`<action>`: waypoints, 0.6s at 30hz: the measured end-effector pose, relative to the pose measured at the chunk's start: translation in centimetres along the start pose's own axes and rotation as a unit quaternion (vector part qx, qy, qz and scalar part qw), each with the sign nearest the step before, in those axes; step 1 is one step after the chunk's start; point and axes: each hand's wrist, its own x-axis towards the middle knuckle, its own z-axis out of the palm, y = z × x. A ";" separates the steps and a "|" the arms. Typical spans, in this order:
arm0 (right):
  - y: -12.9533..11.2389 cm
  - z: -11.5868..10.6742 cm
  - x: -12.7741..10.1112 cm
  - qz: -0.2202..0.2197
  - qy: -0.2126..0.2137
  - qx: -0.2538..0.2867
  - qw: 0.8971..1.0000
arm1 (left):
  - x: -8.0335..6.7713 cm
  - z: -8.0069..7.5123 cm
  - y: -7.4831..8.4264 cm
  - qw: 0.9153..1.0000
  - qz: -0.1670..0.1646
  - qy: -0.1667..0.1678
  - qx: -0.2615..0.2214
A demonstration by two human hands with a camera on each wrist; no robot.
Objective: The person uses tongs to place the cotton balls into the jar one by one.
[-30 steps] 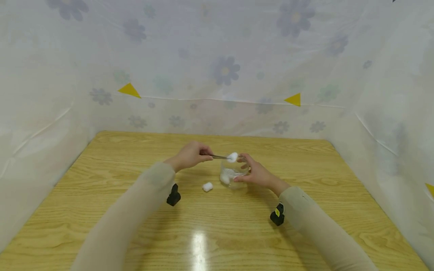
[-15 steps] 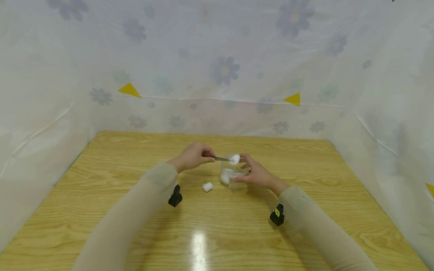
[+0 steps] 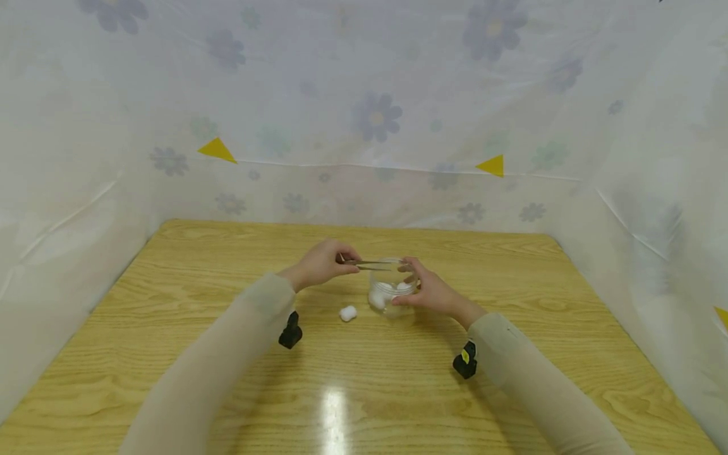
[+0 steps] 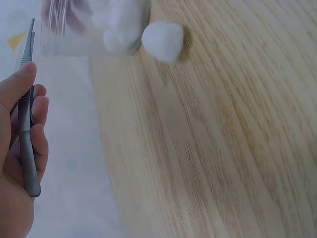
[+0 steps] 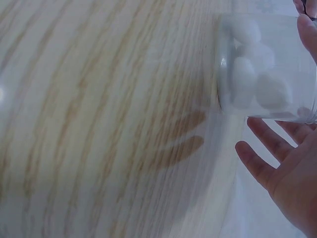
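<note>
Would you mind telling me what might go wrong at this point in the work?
The tweezers in the left hand hover over the glass jar; they might knock its rim. The right hand only loosely cups the jar, so it might slide. One loose cotton ball lies on the table and might roll if brushed.

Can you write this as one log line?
left hand: holds tweezers | right hand: holds jar | cotton balls: in jar | one ball: on table
</note>
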 end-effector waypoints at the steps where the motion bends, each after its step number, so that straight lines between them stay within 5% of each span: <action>1: 0.0 0.0 0.0 0.000 0.000 -0.001 1.000 | -0.1 -0.1 -0.1 1.000 0.000 0.001 -0.003; 18: 0.0 -0.1 -0.1 -0.009 -0.001 -0.007 1.000 | -3.3 -1.4 -3.1 0.999 -0.033 -0.011 -0.042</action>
